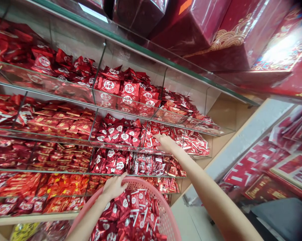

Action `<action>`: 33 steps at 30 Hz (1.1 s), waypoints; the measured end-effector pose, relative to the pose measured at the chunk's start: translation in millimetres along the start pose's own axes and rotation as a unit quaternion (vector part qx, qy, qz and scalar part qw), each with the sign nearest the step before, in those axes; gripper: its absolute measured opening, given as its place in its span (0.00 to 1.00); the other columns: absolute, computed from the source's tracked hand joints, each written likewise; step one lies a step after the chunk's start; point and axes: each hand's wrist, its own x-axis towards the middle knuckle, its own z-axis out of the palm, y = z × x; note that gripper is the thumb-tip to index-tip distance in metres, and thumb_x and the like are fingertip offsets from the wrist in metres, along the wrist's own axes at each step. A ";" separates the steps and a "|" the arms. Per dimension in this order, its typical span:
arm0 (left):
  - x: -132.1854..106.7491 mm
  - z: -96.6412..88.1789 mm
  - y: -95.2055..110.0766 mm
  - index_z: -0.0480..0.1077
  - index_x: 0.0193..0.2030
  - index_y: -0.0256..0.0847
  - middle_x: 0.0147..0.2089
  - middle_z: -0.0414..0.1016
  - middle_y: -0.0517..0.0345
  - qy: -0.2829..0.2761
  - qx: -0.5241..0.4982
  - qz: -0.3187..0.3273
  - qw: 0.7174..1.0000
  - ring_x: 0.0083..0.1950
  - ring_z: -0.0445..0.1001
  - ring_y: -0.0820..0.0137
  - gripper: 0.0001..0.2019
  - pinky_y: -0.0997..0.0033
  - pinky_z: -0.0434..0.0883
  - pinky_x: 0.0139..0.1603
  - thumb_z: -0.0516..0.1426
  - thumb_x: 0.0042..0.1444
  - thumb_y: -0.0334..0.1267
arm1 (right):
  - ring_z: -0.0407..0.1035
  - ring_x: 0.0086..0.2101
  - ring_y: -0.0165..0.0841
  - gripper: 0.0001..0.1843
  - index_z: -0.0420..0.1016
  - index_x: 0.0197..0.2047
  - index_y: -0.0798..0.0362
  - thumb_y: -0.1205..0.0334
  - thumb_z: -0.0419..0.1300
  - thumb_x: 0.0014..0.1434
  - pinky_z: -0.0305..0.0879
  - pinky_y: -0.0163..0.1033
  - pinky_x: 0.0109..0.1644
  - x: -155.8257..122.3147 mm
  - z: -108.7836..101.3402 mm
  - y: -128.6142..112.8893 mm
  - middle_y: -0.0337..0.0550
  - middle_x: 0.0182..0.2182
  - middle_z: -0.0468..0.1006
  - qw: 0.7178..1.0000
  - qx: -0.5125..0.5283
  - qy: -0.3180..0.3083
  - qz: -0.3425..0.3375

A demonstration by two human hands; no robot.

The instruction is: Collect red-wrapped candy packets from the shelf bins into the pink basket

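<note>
My right hand [164, 143] reaches into a glass-fronted shelf compartment, its fingers stretched out over small red-and-white wrapped packets [151, 129]. Nothing can be seen held in it. Lower down, my left hand [114, 187] lies across the upper left rim of a pink perforated plastic basket [169, 214], thumb and fingers apart. Inside the basket are dark red packets with white round labels [109, 224] on the left and narrower red-and-white packets [141, 204] on the right. To the left of my right hand, another compartment holds dark red packets with white labels [118, 132].
Tiered glass shelves [65, 85] with dividers hold many red and orange packets. Large dark red boxes [191, 30] overhang from the top shelf. A wooden side panel [223, 110] ends the shelving at right. Beyond it hang red printed goods [253, 160] above a tiled floor [188, 221].
</note>
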 end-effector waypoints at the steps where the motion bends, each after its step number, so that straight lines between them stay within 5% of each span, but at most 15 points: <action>1: 0.1 -0.4 0.1 0.51 0.57 0.52 0.37 0.73 0.54 -0.002 -0.001 -0.001 1.000 0.40 0.70 0.63 0.27 0.65 0.63 0.38 0.39 0.50 0.55 | 0.60 0.44 0.40 0.32 0.55 0.55 0.51 0.65 0.57 0.45 0.57 0.41 0.44 2.3 -0.9 -1.6 0.46 0.50 0.64 1.000 -0.011 -0.008 -0.003; 22: -3.0 -7.2 3.8 0.51 0.57 0.51 0.40 0.73 0.54 -0.018 -0.012 -0.008 1.000 0.43 0.69 0.63 0.27 0.65 0.62 0.41 0.40 0.50 0.54 | 0.60 0.41 0.39 0.15 0.62 0.39 0.54 0.57 0.57 0.49 0.56 0.40 0.41 3.7 -5.6 2.0 0.49 0.38 0.69 0.996 -0.072 0.052 0.012; 33: -2.7 -5.2 2.0 0.53 0.56 0.51 0.40 0.72 0.54 -0.011 -0.011 -0.008 1.000 0.43 0.69 0.64 0.27 0.65 0.62 0.42 0.40 0.49 0.54 | 0.62 0.38 0.37 0.15 0.63 0.37 0.55 0.54 0.54 0.49 0.54 0.37 0.40 -4.4 -22.1 23.4 0.49 0.35 0.70 0.995 -0.073 0.065 -0.004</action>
